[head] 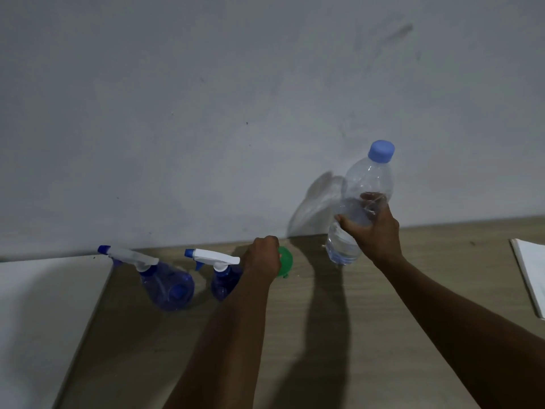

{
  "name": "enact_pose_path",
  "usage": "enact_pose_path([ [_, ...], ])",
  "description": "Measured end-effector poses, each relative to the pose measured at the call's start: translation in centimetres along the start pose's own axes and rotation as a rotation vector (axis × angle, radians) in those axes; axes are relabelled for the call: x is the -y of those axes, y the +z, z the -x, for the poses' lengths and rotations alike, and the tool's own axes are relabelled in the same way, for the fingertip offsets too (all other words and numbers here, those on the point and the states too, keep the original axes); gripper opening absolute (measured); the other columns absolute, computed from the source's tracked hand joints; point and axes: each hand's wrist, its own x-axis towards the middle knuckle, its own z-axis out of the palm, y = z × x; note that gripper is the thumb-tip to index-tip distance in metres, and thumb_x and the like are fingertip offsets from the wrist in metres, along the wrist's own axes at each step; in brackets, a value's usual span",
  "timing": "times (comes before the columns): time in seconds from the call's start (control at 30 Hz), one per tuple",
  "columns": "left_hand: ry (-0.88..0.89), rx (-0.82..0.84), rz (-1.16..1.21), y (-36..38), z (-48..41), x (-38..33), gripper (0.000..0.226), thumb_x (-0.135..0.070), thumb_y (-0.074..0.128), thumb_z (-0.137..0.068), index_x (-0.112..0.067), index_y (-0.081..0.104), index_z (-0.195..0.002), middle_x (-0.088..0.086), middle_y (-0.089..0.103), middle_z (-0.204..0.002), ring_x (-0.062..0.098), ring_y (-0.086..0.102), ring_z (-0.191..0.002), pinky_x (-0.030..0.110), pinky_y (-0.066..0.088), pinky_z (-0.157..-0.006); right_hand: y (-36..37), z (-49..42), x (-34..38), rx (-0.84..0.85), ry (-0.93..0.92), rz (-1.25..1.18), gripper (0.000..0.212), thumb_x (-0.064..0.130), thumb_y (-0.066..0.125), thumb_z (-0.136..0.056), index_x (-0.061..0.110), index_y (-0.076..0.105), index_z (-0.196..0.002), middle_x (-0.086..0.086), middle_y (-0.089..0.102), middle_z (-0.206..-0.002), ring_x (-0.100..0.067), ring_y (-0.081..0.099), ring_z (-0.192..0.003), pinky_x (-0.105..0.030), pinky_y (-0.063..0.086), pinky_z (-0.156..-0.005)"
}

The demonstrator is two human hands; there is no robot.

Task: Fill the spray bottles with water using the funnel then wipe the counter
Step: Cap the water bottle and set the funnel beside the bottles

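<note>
Two blue spray bottles with white trigger heads stand on the wooden counter (309,335) near the wall, one at the left (165,283) and one (222,276) just right of it. My left hand (264,256) is closed over a green funnel (285,262), which peeks out beside my fingers. My right hand (376,231) grips a clear water bottle (358,208) with a blue cap, tilted, its base just above the counter. The cap is on.
A white surface (38,314) adjoins the counter on the left. A white cloth or paper (530,273) lies at the right edge. A grey wall (206,113) rises directly behind the counter.
</note>
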Motion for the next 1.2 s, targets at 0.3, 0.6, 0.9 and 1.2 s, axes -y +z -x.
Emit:
enact_pose_path([
  [0.3, -0.030, -0.026, 0.119, 0.8, -0.2, 0.5, 0.024, -0.020, 0.064, -0.092, -0.017, 0.067, -0.116, 0.017, 0.065, -0.118, 0.036, 0.063, -0.106, 0.037, 0.051, -0.085, -0.1, 0.6, -0.1, 0.034, -0.012, -0.010, 0.072, 0.036, 0.087, -0.071, 0.020, 0.046, -0.127, 0.008, 0.060, -0.116, -0.011, 0.059, -0.102, -0.023, 0.044, -0.085],
  [0.6, 0.069, -0.041, 0.177, 0.6, 2.5, 1.0, 0.055, -0.025, 0.065, -0.091, -0.019, 0.046, -0.142, 0.016, 0.061, -0.129, 0.036, 0.058, -0.119, 0.043, 0.049, -0.100, -0.7, 2.0, -1.1, 0.158, 0.149, -0.045, 0.115, 0.058, 0.090, -0.056, 0.023, 0.026, -0.144, -0.005, 0.051, -0.141, -0.023, 0.056, -0.120, -0.037, 0.050, -0.097],
  [0.9, 0.212, -0.166, 0.225, 0.2, 9.9, 3.7, 0.069, -0.031, 0.067, -0.088, -0.027, 0.034, -0.148, 0.009, 0.065, -0.114, 0.030, 0.064, -0.103, 0.044, 0.054, -0.085, 1.8, 12.2, -2.1, -0.114, 0.240, 0.163, 0.100, 0.079, 0.060, -0.073, 0.018, 0.030, -0.145, -0.016, 0.043, -0.144, -0.035, 0.047, -0.129, -0.057, 0.040, -0.105],
  [1.2, 0.165, -0.454, 0.065, -1.1, 16.1, 14.3, 0.019, -0.035, 0.055, -0.093, -0.023, 0.064, -0.104, -0.001, 0.072, -0.086, 0.018, 0.068, -0.074, 0.026, 0.047, -0.062, 12.7, 17.3, 3.1, 0.226, 0.021, 0.147, 0.054, 0.035, 0.070, -0.087, 0.018, 0.048, -0.134, -0.010, 0.053, -0.131, -0.022, 0.059, -0.105, -0.043, 0.055, -0.086],
])
